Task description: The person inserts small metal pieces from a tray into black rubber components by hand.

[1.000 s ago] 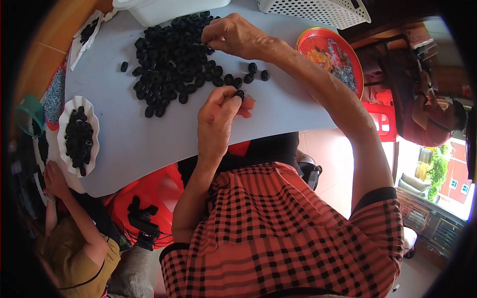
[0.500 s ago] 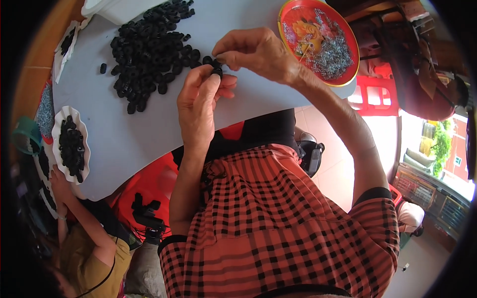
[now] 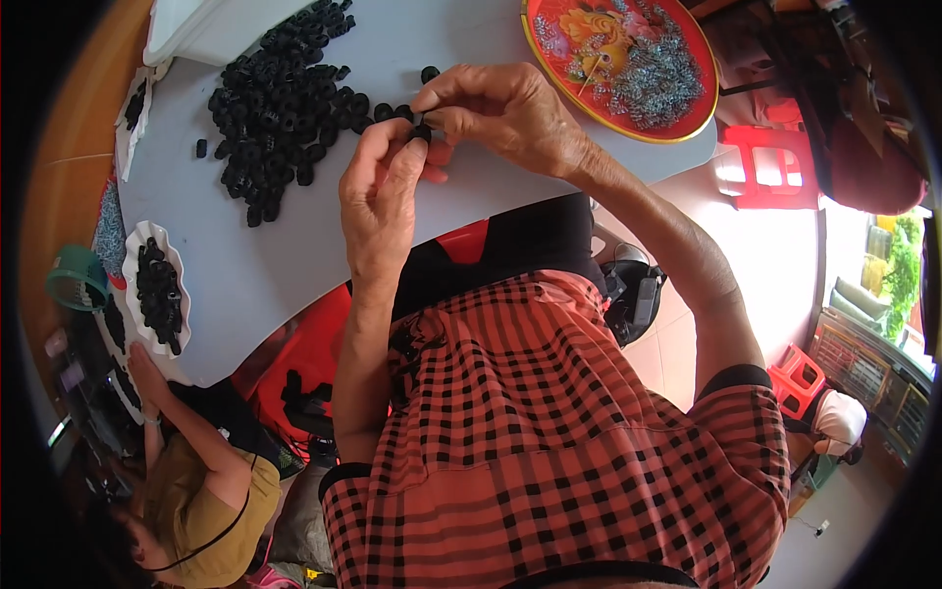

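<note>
Over the near part of the grey table, my left hand [image 3: 381, 201] pinches a small round black plastic piece [image 3: 420, 131] between thumb and fingertips. My right hand [image 3: 505, 110] is closed in a pinch just above it, its thumb and forefinger meeting at the top of the piece. Whether the right fingers also hold something tiny cannot be made out. Beside my hands, a large heap of similar black plastic pieces [image 3: 280, 118] spreads to the left, and one loose piece [image 3: 430, 74] lies beyond my right fingers.
At the right stands a round red tray [image 3: 535, 39] of small silvery spring-like pieces. A white scalloped dish [image 3: 183, 294] with black pieces sits at the left edge, near a co-worker's hands [image 3: 147, 378]. A white bin [image 3: 186, 34] is at the far left, a red stool [image 3: 770, 167] at the right.
The whole view has shifted slightly. My right fingertips have come down closer to the black piece in my left hand. The co-worker's hands stay by the scalloped dish.
</note>
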### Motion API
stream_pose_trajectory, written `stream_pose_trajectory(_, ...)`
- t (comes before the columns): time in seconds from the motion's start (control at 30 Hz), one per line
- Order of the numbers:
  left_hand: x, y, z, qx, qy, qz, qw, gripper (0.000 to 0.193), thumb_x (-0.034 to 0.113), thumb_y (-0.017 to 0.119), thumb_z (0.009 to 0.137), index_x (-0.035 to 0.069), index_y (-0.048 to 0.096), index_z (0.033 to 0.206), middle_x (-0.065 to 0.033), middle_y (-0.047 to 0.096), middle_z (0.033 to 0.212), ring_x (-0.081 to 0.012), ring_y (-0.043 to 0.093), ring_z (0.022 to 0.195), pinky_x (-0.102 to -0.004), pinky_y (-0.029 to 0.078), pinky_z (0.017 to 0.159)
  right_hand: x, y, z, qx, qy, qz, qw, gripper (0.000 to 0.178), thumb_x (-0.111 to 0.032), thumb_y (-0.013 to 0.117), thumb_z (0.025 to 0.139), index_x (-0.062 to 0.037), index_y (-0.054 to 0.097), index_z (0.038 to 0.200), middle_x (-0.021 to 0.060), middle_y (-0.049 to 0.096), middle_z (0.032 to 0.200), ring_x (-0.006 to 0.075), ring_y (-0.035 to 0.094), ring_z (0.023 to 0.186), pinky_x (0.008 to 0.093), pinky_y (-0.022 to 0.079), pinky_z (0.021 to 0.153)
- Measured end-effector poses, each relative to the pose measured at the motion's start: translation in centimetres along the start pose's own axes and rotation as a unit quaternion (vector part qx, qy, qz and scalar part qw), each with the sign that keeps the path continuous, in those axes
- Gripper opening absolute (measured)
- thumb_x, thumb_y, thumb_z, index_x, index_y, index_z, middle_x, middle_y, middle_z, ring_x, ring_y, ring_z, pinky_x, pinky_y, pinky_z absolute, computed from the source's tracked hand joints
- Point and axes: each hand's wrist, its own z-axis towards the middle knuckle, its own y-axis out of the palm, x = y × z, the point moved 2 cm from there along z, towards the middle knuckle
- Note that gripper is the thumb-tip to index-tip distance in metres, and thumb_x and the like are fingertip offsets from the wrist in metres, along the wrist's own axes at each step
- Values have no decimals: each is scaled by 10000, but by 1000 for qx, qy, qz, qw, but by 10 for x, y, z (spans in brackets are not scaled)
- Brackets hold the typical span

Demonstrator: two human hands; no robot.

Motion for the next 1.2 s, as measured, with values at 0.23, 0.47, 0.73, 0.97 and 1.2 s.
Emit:
stream_pose_trajectory(0.23, 7, 0, 3, -46, -4, 42, 998, 250, 141, 558, 925, -41, 585, 1094, -75, 627, 886, -124, 598, 782, -266, 493, 733, 11, -4, -1, -18, 6, 58, 998, 153, -8, 554, 925, 24, 618, 1060, 81, 657, 913, 157, 674, 815, 273, 560, 772)
stream_pose_trajectory(0.47, 7, 0, 3, -47, -1, 55, 997, 253, 150, 553, 926, -40, 594, 1090, -71, 632, 879, -114, 584, 766, -255, 484, 729, 13, -3, -2, -29, -10, 82, 996, 163, -19, 558, 926, 36, 605, 1072, 82, 654, 914, 156, 668, 837, 281, 559, 788)
stream_pose_trajectory(0.73, 4, 3, 3, -26, 22, 93, 995, 189, 161, 556, 928, 9, 616, 1024, -48, 657, 800, -94, 574, 678, -238, 463, 658, 14, 0, -6, 11, -50, 41, 998, 147, -46, 609, 904, -3, 651, 1038, 18, 640, 876, 56, 580, 787, 204, 507, 763)
stream_pose_trajectory(0.97, 6, 21, -1, 61, 142, 224, 962, 118, 67, 557, 906, -6, 591, 992, -61, 638, 740, -114, 576, 630, -259, 466, 572, 15, -4, -4, 63, -101, -8, 993, 107, -13, 619, 880, 14, 669, 970, 51, 676, 840, 89, 629, 802, 224, 527, 747)
stream_pose_trajectory(1.2, 1, 14, 0, 0, 37, 59, 998, 184, 120, 531, 941, -26, 600, 1030, -71, 661, 833, -140, 617, 719, -268, 504, 671, 15, -3, -6, 31, -91, -34, 995, 137, -49, 631, 886, 0, 675, 1006, 45, 688, 860, 81, 635, 812, 218, 528, 744)
